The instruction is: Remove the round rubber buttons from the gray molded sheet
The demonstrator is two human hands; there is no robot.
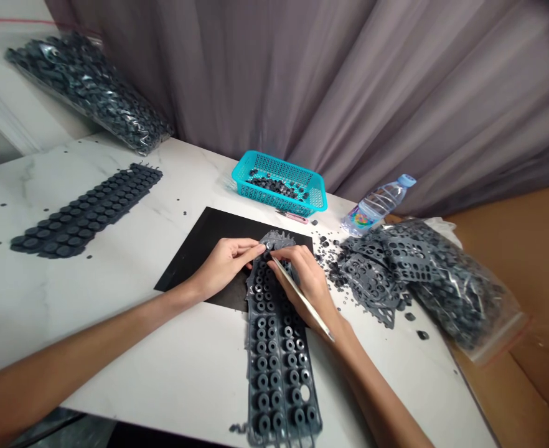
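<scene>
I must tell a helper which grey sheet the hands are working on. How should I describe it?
Find the black mat in the middle of the white table. A long grey sheet runs from it to the near edge, with the left hand and the right hand, which holds a thin tool, on its far end. No other sheet lies on the mat.

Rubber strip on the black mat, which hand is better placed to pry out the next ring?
Right, probably: the right hand holds the thin tool, tip at the far end of the strip; the left hand only touches the strip there.
</scene>
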